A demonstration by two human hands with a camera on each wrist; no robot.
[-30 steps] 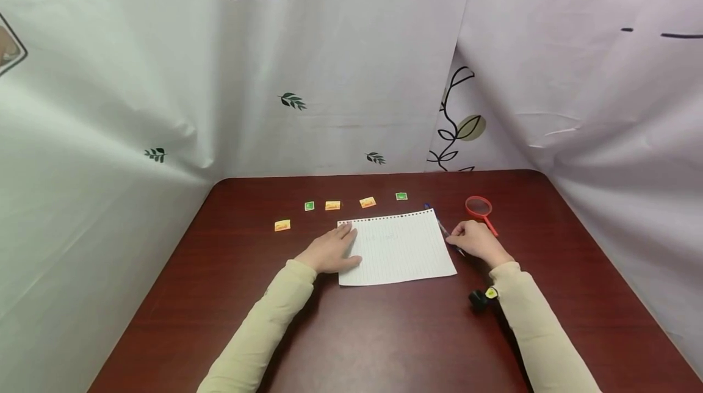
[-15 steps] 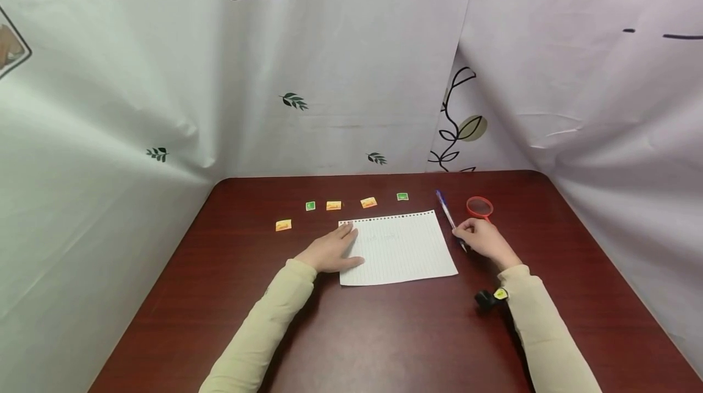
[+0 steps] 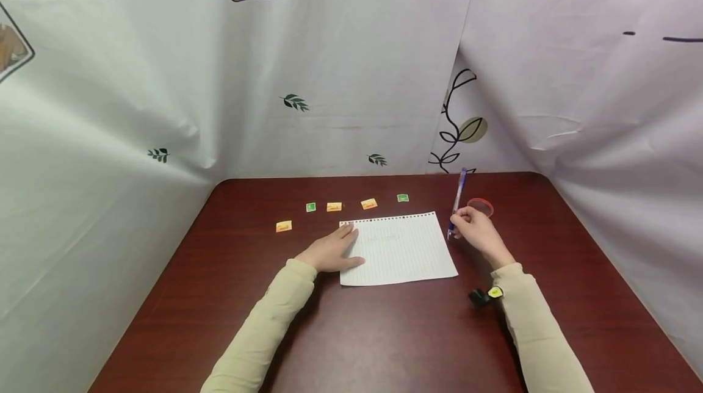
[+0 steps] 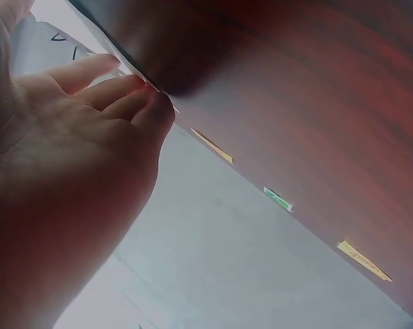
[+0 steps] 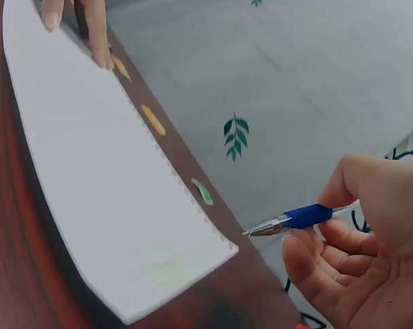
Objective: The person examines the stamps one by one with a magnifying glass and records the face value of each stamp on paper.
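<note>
A lined sheet of paper (image 3: 401, 252) with a punched top edge lies on the dark red table, faint writing near its top. My left hand (image 3: 331, 251) rests on its left side, fingers straight. At the sheet's right edge my right hand (image 3: 476, 231) pinches a blue ballpoint pen (image 3: 458, 193), which stands upright with its tip down. In the right wrist view the pen's blue grip (image 5: 309, 216) sits between thumb and fingers, its metal tip pointing towards the paper's corner. Behind my right hand lies a red magnifying glass (image 3: 486, 202), its handle hidden.
Beyond the paper lie several small stickers, among them an orange one (image 3: 284, 226) and a green one (image 3: 403, 198). A black wrist camera (image 3: 479, 298) sits under my right sleeve. A white patterned curtain (image 3: 340, 75) hangs behind the table (image 3: 351, 338).
My right hand has picked the pen up from beside the paper and tilted it upright. The magnifying glass's handle is now covered by that hand. My left hand has stayed on the sheet.
</note>
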